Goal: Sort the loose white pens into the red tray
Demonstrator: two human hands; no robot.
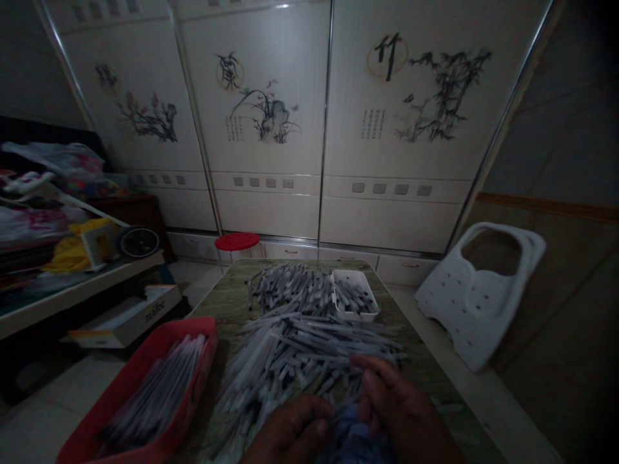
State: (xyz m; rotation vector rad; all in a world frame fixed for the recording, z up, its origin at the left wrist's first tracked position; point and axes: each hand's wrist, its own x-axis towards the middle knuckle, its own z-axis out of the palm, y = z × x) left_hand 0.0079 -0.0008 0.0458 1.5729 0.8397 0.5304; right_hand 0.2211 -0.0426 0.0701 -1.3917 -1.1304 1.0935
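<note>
My left hand (297,428) is at the bottom edge, its fingers curled in and thumb pressed towards the index finger. Close by on the right, my right hand (399,403) has its fingers bent and drawn together. What either hand grips is too dark to make out. Between them is a bluish, blurred patch (355,432) of unclear kind. Just beyond lies a loose heap of translucent pen barrels (309,341) with dark parts. Behind it spreads a pile of short grey pen caps (293,287), and more fill a white plastic box (355,317).
A red basket (206,361) with long, thin pen parts stands left of the green-patterned table (227,283). Beyond the table are a red stool (236,241) and sliding wardrobe doors (271,206). A white folded plastic chair (488,309) leans right. A cluttered bench (87,290) stands left.
</note>
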